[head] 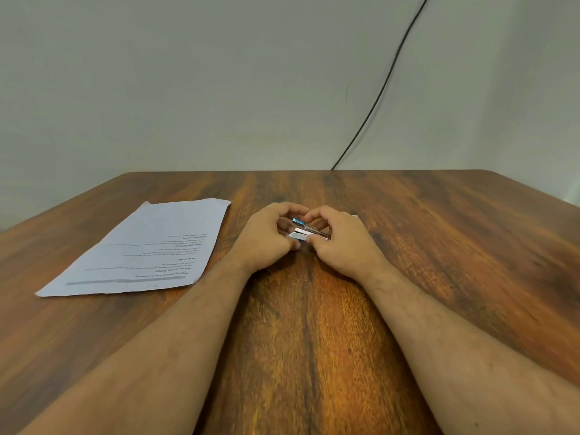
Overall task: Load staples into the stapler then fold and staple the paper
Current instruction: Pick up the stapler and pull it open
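Observation:
A small blue and silver stapler (309, 231) sits between both hands at the middle of the wooden table (439, 240). Its metal channel shows, and a silver strip of staples (297, 236) lies at its near side. My left hand (266, 240) curls around the stapler's left end, thumb by the staple strip. My right hand (342, 243) grips the right end, fingers pinched on the metal part. The fingers hide most of the stapler. A printed sheet of paper (147, 249) lies flat and unfolded on the table to the left, apart from both hands.
A black cable (381, 89) runs down the pale wall behind the table's far edge. A small pale object (354, 216) peeks out behind my right hand. Both forearms rest across the table's near half.

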